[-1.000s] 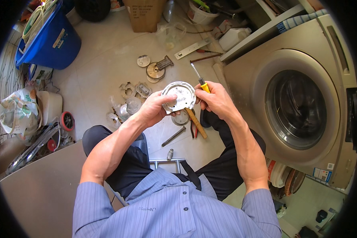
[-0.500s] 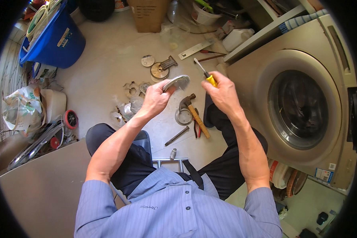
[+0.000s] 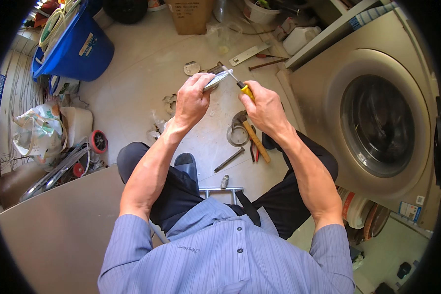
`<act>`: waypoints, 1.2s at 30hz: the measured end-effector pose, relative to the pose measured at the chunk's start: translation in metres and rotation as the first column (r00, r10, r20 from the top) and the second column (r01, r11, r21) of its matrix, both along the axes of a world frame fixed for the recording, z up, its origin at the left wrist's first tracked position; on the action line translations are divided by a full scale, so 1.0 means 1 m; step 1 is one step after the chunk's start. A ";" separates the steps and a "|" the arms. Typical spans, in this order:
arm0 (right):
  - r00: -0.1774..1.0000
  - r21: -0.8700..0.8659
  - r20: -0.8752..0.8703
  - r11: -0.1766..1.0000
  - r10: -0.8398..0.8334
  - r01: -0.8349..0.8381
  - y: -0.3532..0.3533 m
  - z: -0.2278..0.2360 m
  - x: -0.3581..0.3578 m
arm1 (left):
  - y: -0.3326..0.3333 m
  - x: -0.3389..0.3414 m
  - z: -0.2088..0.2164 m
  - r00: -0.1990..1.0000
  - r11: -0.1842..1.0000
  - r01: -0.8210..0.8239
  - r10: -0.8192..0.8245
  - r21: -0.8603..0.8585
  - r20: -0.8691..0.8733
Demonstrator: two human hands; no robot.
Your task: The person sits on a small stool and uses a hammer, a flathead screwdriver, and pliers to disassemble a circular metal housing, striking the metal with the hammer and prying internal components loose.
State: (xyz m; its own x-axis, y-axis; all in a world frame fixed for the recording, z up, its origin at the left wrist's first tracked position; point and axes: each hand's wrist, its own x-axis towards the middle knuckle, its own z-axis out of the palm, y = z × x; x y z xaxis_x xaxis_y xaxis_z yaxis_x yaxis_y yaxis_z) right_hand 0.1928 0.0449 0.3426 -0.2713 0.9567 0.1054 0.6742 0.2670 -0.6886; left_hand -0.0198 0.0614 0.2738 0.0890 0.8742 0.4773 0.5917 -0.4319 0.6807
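Note:
My left hand (image 3: 192, 99) is closed around a thin round metal disc (image 3: 218, 80), held tilted above the floor. In my right hand (image 3: 265, 107) is a screwdriver (image 3: 246, 89) with a yellow and black handle. Its shaft points up and left, with the tip at the rim of the disc; whether they touch I cannot tell. Below my hands lie a claw hammer (image 3: 256, 141) with a wooden handle, a round metal ring (image 3: 237, 136), red-handled pliers (image 3: 255, 151) and a dark metal rod (image 3: 229, 160). My left hand hides part of the floor pieces beyond it.
To the right stands a front-loading washing machine (image 3: 323, 93). A blue tub (image 3: 78, 54) is at the far left, above a plastic bag (image 3: 39, 130) and a small red wheel (image 3: 99, 141). Ahead are a cardboard box (image 3: 191, 17), a metal strip (image 3: 250, 55) and a white jug (image 3: 301, 40).
My hands have come closer together. The disc has turned more edge-on, and the screwdriver has moved left until its tip is at the disc's rim. The whole view has shifted slightly.

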 end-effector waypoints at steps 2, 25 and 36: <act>0.997 0.017 -0.078 1.000 -0.018 0.019 0.000 0.014 -0.002 | 0.003 -0.003 -0.002 0.998 0.997 -0.023 0.028 -0.079 0.056; 1.000 0.308 -0.016 0.951 -0.026 0.030 0.024 0.040 0.022 | -0.042 -0.063 -0.067 0.358 0.672 0.251 0.604 -0.697 0.712; 0.945 0.045 -0.083 0.948 0.317 -0.314 -0.009 0.025 0.008 | -0.071 0.005 0.001 0.314 0.839 0.369 0.292 -0.400 0.903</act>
State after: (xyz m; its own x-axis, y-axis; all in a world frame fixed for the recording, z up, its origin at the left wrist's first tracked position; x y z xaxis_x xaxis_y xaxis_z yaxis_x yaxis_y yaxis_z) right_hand 0.2010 0.0362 0.3678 -0.5471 0.8196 0.1702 0.4890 0.4779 -0.7298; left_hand -0.0150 -0.0093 0.2752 -0.0674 0.9785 -0.1948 -0.5687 0.1227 0.8133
